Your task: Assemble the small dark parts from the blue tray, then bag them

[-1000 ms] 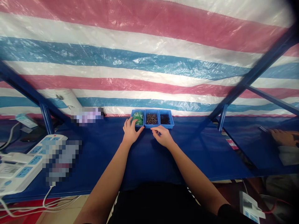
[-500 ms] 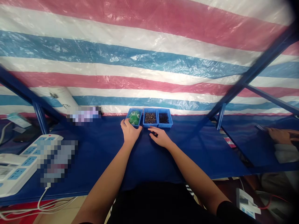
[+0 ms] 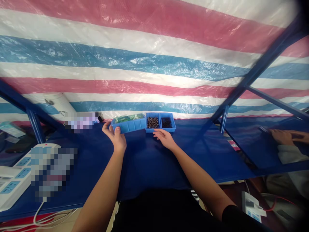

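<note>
My left hand (image 3: pixel 116 138) grips the near left end of a small blue plastic bin (image 3: pixel 132 126), thumb on its front wall and the other fingers round its end. The bin is turned sideways, and green pieces (image 3: pixel 129 118) show inside it. Its right end lies close beside a second blue bin (image 3: pixel 150 130) full of small brass-coloured and dark parts (image 3: pixel 152 122). A third blue bin (image 3: pixel 169 130) with small black parts (image 3: pixel 166 122) stands against that one. My right hand (image 3: pixel 164 138) is at the middle bin's front edge, fingers loosely stretched and holding nothing.
The bins are on a blue table (image 3: pixel 149 167) before a striped plastic sheet (image 3: pixel 145 80). To the left lie a white power strip (image 3: pixel 26 170) and a blurred-out object (image 3: pixel 56 170) with a cable. Another person's hands (image 3: pixel 283 137) are at far right, beyond a blue frame post (image 3: pixel 224 119).
My left hand has moved left and swung the bin of green pieces from its lengthwise position to sideways. My right hand stays near the middle bin. The view has shifted slightly.
</note>
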A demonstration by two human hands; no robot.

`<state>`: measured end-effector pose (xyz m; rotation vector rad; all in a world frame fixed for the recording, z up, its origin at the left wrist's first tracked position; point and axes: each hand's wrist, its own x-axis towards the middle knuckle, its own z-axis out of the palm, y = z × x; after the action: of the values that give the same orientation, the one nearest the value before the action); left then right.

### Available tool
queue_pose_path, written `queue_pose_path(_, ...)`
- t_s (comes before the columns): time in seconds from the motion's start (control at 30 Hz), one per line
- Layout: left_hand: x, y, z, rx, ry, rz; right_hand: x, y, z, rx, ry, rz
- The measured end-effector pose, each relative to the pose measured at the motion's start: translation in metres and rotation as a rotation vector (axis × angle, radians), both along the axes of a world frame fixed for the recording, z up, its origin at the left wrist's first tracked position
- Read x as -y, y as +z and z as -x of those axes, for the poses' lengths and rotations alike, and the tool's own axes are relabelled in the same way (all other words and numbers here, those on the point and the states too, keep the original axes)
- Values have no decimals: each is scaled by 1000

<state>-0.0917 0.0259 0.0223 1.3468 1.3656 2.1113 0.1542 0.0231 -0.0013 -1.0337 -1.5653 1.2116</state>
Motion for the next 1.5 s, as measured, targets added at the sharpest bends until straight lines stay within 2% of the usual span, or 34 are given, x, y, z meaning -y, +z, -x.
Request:
queue_pose_path(0.07, 2, 0, -6, 22, -121, -46, -4, 3, -3, -113, 19, 66)
queue_pose_path(0.13, 8, 2, -18, -62, -221, -37, -7, 5, -7, -187, 18, 89)
queue_pose_path(0.3, 27, 20, -51, -175, -443, -48, -4, 4, -5, -250, 27, 101)
queue_pose_path(0.37, 32, 28, -58, -312, -493, 21, -1, 1, 2, -294, -3, 142)
queue_pose_path(0.47, 37, 36, -67, -500, -574, 121, 0, -3, 8, -281, -133, 178)
queue_pose_path(0.57, 44, 40, -78, -672, -634, 169, -5, -2, 0, -231, -238, 183)
queue_pose_path(0.63, 49, 40, -85, -811, -671, 208, -11, -1, -9, -276, -276, 232)
queue_pose_path(0.7, 52, 39, -88, -858, -688, 227, -17, -1, -19, -350, -280, 307)
queue_pose_path(0.77, 51, 38, -83, -815, -701, 231, -23, -2, -24, -359, -262, 352)
queue_pose_path(0.87, 42, 35, -65, -597, -664, 185, -25, -4, -24, -300, -247, 326)
queue_pose_path(1.0, 18, 22, -28, -64, -502, 177, -21, -5, -18, -259, -230, 246)
queue_pose_path(1.1, -2, 7, -3, 257, -393, 324, -18, -6, -17, -185, -216, 187)
queue_pose_path(1.17, -12, -1, 9, 336, -339, 422, -18, -7, -18, -116, -193, 129)
queue_pose_path(1.23, -17, -5, 18, 235, -198, 479, -19, -9, -18, -72, -181, 85)
queue_pose_path(1.3, -17, -6, 24, -43, 67, 470, -19, -10, -17, -44, -184, 64)
queue_pose_path(1.37, -15, -6, 27, -214, 336, 433, -18, -10, -16, -10, -189, 46)
queue_pose_path(1.4, -13, -6, 27, -255, 386, 450, -18, -10, -16, 10, -187, 36)
queue_pose_path(1.43, -12, -7, 26, -286, 383, 483, -17, -9, -15, 31, -187, 22)
queue_pose_path(1.5, -11, -9, 22, -342, 244, 571, -14, -7, -14, 76, -181, -16)
